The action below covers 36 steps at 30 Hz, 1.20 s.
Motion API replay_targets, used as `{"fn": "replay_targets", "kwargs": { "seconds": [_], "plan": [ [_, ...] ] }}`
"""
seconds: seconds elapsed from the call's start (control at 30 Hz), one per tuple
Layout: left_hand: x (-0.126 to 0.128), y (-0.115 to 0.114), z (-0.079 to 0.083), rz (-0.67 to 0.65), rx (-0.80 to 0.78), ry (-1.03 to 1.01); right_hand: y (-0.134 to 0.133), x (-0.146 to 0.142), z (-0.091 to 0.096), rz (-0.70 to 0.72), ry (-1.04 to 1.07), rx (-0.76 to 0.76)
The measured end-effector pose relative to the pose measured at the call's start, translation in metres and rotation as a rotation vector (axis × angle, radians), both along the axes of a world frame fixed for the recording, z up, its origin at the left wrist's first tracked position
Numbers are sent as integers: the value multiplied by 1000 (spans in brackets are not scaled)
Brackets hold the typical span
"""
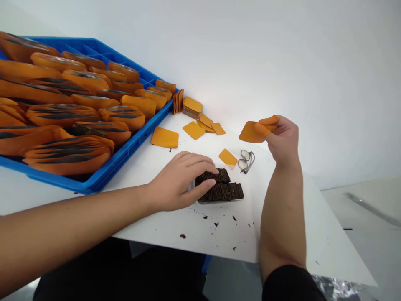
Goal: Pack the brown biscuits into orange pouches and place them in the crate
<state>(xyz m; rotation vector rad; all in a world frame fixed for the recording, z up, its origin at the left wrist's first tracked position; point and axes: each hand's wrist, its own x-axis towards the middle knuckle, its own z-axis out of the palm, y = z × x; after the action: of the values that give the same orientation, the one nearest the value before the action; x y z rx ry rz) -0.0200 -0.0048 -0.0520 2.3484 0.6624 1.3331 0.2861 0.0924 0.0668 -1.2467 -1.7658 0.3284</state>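
My left hand (184,179) rests over the near end of a small clear tray (216,202), its thumb and fingers apart at the top of the dark brown, thin square pieces (222,191) packed there in two rows. Whether the fingertips press on the pieces, I cannot tell. Raised above the table on the right, my right hand (280,136) pinches an orange square sheet (250,133) between thumb and forefinger. Those two fingers wear orange fingertip covers. A single orange square (228,157) lies just behind the tray.
A blue divided crate (119,156) full of orange and dark bundles (72,154) fills the left. Loose orange squares (193,130) and a squared-up stack (191,106) lie near the wall. Glasses (246,161) sit beyond the tray. Dark crumbs (216,224) dot the white table (194,238).
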Motion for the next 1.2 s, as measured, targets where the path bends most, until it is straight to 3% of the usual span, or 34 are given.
{"fn": "replay_targets", "kwargs": {
  "seconds": [0.13, 0.3, 0.43, 0.6, 0.73, 0.87, 1.07, 1.2],
  "plan": [
    [-3, 0, 2, 53, 3, -83, -32, -34, 12, 217, 81, 36],
    [2, -5, 5, 56, 58, -193, -68, -93, 8, 687, 77, -65],
    [5, -8, 6, 41, 176, -250, -77, -111, 4, 821, 7, -83],
    [3, -4, 10, 92, 151, -341, -80, -101, 14, 803, -190, -153],
    [2, -3, 13, 77, 58, -352, -81, -100, 13, 691, -226, -10],
    [4, -8, 14, 166, -34, -345, -78, -107, 3, 674, -260, 89],
    [9, -12, 8, 230, 30, -398, -77, -122, -8, 677, -219, 172],
    [10, -8, 6, 267, 77, -480, -76, -129, -14, 552, -76, 262]
  ]
}}
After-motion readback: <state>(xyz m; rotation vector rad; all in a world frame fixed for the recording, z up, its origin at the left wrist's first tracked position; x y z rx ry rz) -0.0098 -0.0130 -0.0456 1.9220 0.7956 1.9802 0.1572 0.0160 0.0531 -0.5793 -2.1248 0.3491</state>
